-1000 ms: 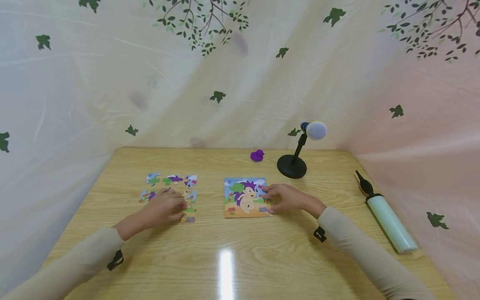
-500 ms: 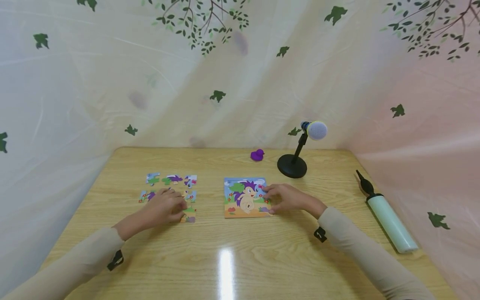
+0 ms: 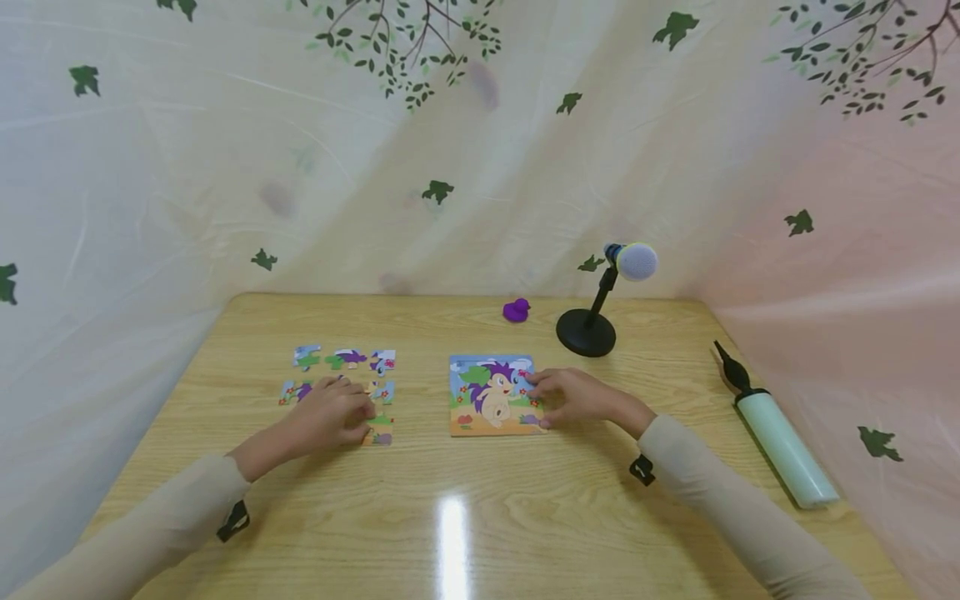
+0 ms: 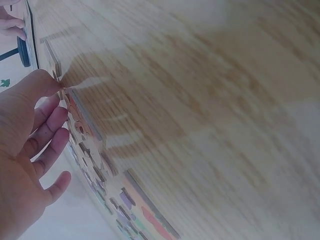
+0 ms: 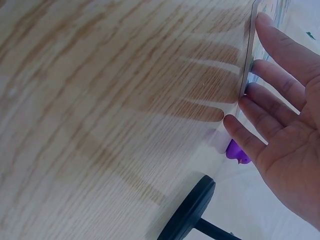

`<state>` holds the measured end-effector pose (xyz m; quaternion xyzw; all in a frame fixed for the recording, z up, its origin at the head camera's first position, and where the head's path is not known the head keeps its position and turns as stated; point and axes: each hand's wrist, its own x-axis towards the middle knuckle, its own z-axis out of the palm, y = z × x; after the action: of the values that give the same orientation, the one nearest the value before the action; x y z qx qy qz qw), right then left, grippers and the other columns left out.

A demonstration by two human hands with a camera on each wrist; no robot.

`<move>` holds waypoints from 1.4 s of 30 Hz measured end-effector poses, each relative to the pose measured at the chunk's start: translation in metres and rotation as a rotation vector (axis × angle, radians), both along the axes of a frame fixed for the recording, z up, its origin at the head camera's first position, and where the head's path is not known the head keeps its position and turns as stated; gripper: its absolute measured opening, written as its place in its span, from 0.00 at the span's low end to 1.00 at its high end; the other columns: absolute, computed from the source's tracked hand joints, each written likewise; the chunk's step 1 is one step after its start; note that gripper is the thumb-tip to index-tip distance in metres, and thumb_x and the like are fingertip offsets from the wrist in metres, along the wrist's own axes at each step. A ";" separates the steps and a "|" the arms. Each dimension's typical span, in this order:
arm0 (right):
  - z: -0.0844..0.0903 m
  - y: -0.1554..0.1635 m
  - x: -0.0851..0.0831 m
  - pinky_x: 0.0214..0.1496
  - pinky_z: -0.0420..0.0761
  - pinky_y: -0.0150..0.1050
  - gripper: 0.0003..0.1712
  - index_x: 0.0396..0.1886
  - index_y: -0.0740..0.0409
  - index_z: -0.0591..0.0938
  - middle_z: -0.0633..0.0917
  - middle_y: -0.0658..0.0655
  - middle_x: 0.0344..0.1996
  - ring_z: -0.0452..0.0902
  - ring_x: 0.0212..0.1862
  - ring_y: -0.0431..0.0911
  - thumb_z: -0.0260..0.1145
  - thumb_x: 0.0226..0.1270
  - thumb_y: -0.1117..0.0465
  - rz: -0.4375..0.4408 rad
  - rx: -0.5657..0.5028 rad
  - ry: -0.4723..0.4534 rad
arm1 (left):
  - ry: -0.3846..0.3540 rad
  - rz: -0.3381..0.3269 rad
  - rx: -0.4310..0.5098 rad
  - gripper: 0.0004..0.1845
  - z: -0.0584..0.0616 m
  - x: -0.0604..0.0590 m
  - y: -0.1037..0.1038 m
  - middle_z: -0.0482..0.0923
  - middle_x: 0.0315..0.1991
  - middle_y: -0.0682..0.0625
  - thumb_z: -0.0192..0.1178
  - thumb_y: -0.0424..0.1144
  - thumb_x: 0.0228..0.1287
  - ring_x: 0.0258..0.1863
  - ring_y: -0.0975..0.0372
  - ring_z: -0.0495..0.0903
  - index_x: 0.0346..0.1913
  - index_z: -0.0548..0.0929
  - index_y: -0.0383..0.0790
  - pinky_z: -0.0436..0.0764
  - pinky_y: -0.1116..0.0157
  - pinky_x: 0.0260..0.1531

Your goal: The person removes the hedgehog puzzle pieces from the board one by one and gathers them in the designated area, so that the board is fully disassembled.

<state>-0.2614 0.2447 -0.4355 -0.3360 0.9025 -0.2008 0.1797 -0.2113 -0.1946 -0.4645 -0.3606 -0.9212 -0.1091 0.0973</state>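
My left hand [image 3: 326, 417] rests low over several loose jigsaw pieces [image 3: 382, 362], laid in rows on the left of the table. Its palm and fingers hide some of them. In the left wrist view, the thumb and fingertips touch down at the edges of front-row pieces [image 4: 82, 117], the other fingers loosely bent. A flat square hedgehog picture [image 3: 491, 400] lies right of the pieces. My right hand [image 3: 577, 398] touches its right edge, thumb at the near corner and fingers along the side. The right wrist view shows those fingers [image 5: 272, 112] spread and relaxed.
Behind the picture stands a small purple toy duck [image 3: 516, 312]. A microphone [image 3: 636, 262] on a black round-based stand [image 3: 585, 333] is to its right. A pale green hand pump [image 3: 783, 450] with a black nozzle lies along the table's right edge. Leaf-patterned cloth hangs behind.
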 end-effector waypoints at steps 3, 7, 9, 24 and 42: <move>-0.001 0.001 0.000 0.75 0.64 0.62 0.29 0.61 0.62 0.83 0.73 0.66 0.72 0.65 0.74 0.65 0.75 0.63 0.55 0.003 -0.002 0.004 | 0.009 0.001 0.002 0.06 0.000 0.001 0.001 0.83 0.34 0.56 0.73 0.37 0.54 0.38 0.59 0.80 0.35 0.86 0.46 0.79 0.45 0.49; -0.002 0.003 -0.001 0.75 0.63 0.62 0.29 0.61 0.61 0.83 0.73 0.65 0.72 0.65 0.74 0.64 0.75 0.63 0.54 -0.004 -0.001 -0.001 | 0.010 0.004 0.003 0.06 0.000 0.001 0.002 0.83 0.34 0.56 0.73 0.37 0.54 0.37 0.59 0.80 0.35 0.86 0.46 0.79 0.45 0.49; -0.002 0.003 -0.001 0.75 0.63 0.61 0.29 0.61 0.60 0.83 0.72 0.64 0.73 0.65 0.75 0.64 0.76 0.63 0.54 -0.009 -0.003 -0.006 | 0.003 0.007 0.002 0.06 0.001 0.000 0.002 0.83 0.34 0.56 0.73 0.37 0.54 0.37 0.59 0.80 0.35 0.87 0.47 0.79 0.45 0.49; -0.007 0.004 0.003 0.74 0.65 0.62 0.30 0.61 0.61 0.83 0.74 0.64 0.71 0.67 0.73 0.65 0.77 0.61 0.55 -0.009 -0.033 0.018 | -0.019 0.021 0.025 0.07 -0.003 0.002 0.003 0.83 0.33 0.57 0.73 0.38 0.52 0.38 0.58 0.82 0.34 0.87 0.49 0.78 0.41 0.52; -0.005 -0.001 0.004 0.74 0.65 0.63 0.28 0.60 0.61 0.84 0.74 0.65 0.71 0.67 0.73 0.66 0.77 0.61 0.56 -0.006 -0.039 0.025 | -0.025 0.027 0.016 0.08 0.000 0.002 0.001 0.82 0.32 0.58 0.73 0.41 0.53 0.36 0.61 0.81 0.35 0.86 0.48 0.77 0.42 0.51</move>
<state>-0.2571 0.2441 -0.4409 -0.3391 0.9017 -0.2145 0.1611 -0.2095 -0.1939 -0.4642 -0.3460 -0.9262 -0.1196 0.0902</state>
